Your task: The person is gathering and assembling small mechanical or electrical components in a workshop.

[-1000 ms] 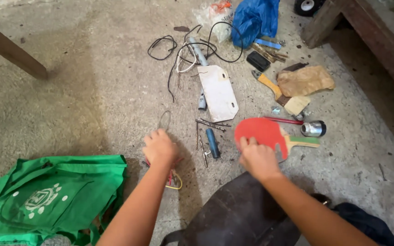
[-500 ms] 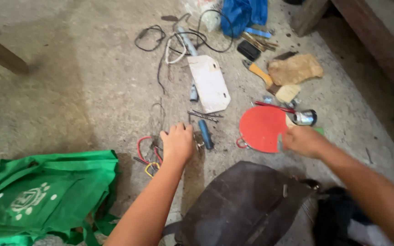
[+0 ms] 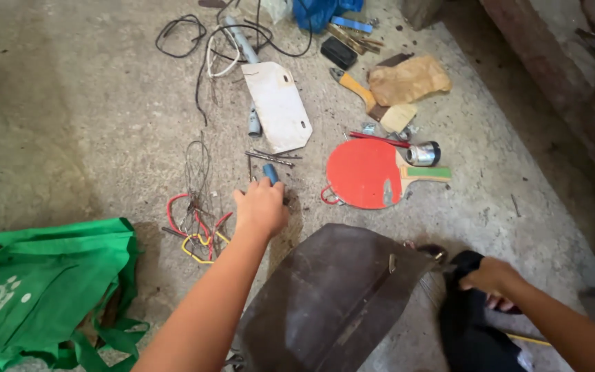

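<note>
Brown leather of a worn bag [image 3: 339, 303] lies nearest, on the concrete floor [image 3: 77, 117]. Beside it the right hand [image 3: 492, 277] clutches black cloth [image 3: 473, 324], fingers curled shut. Further out, the left hand [image 3: 262, 207] closes over a blue-handled tool [image 3: 270, 173], just beside a tangle of red and yellow wires [image 3: 197, 227]. Beyond lie a red paddle [image 3: 363, 173] and a white board [image 3: 278, 105].

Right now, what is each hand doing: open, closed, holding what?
Left hand: closed over the blue-handled tool on the floor.
Right hand: closed on the black cloth.
</note>
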